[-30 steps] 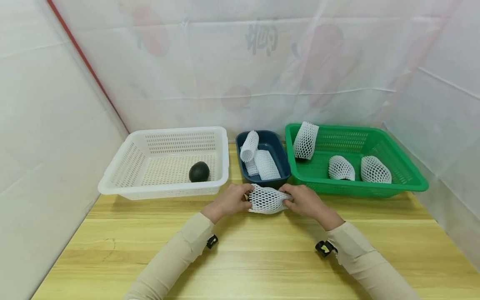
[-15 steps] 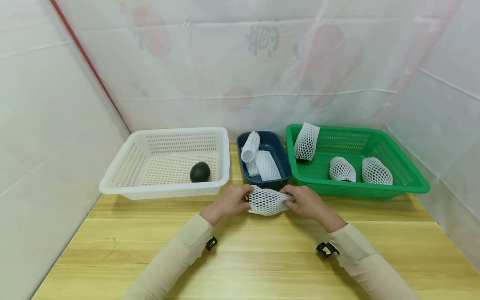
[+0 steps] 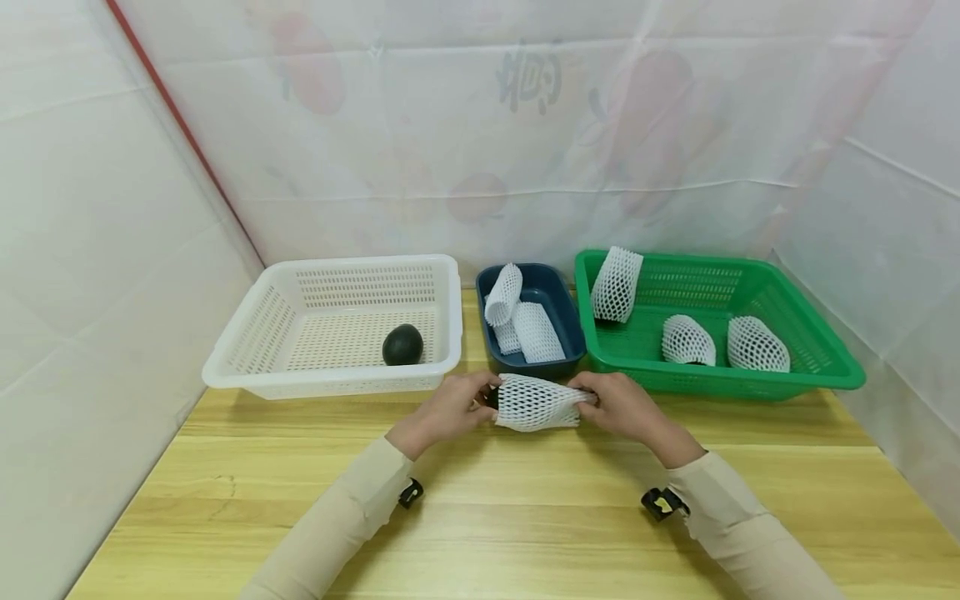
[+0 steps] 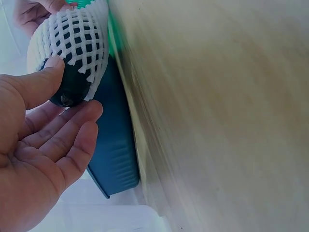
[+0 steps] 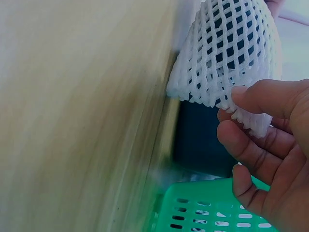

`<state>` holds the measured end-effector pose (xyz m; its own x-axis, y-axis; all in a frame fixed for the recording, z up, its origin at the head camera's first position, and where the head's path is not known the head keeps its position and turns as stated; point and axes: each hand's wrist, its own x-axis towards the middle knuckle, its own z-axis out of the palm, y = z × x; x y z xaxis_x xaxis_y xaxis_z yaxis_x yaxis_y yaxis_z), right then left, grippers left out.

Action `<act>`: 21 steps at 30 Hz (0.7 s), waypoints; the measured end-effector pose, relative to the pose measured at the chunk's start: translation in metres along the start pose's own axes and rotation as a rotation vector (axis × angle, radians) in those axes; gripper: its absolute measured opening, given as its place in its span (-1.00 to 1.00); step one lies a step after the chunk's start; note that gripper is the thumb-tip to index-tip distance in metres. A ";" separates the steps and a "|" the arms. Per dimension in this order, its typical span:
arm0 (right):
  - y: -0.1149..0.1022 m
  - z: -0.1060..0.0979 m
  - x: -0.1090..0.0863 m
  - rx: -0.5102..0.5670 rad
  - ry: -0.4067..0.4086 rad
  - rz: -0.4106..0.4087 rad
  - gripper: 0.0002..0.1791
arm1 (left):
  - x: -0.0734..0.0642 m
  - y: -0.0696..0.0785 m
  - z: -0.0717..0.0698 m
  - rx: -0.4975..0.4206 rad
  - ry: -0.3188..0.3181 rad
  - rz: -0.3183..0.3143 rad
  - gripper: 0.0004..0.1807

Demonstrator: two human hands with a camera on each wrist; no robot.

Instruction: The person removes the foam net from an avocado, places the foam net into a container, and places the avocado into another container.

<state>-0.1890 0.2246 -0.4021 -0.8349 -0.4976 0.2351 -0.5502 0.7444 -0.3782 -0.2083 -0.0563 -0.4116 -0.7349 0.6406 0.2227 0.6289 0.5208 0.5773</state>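
Between the hands is a white foam net sleeve (image 3: pixel 537 403) with a dark, smooth avocado (image 4: pixel 73 87) inside; its bare stem end sticks out at the left. My left hand (image 3: pixel 450 410) holds that end, thumb on top at the net's edge and fingertips beneath. With thumb and fingers, my right hand (image 3: pixel 621 408) pinches the loose right end of the foam net (image 5: pixel 227 63), whose diamond mesh hangs past the fruit. Both hands are just in front of the dark blue bin (image 3: pixel 573 337), close over the wooden table (image 3: pixel 525 517).
A white basket (image 3: pixel 330 383) at the left holds one bare dark avocado (image 3: pixel 402 345). Folded foam nets (image 3: pixel 538 333) lie in the blue bin. At the right, a green basket (image 3: pixel 750 387) contains three net-wrapped pieces, one wrapped piece (image 3: pixel 617 285) leaning on its wall. Cloth walls (image 3: pixel 420 150) surround the table.
My left hand has shifted slightly left along the fruit, and more of its dark end shows. My right hand has drawn slightly right with the net's end. The baskets' contents are unchanged.
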 end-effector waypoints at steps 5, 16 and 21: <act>0.000 -0.002 0.000 0.011 0.005 0.008 -0.81 | -0.002 0.000 -0.001 -0.019 0.007 0.004 -0.56; 0.004 -0.002 -0.001 0.037 0.025 -0.006 -0.83 | -0.006 -0.002 -0.003 -0.032 0.009 0.028 -0.59; 0.007 0.000 -0.002 0.027 0.005 0.005 -0.82 | -0.009 -0.005 -0.003 -0.033 -0.016 -0.001 -0.63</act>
<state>-0.1907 0.2306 -0.4056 -0.8378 -0.4916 0.2374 -0.5454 0.7347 -0.4035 -0.2052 -0.0662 -0.4138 -0.7312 0.6490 0.2098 0.6193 0.5028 0.6030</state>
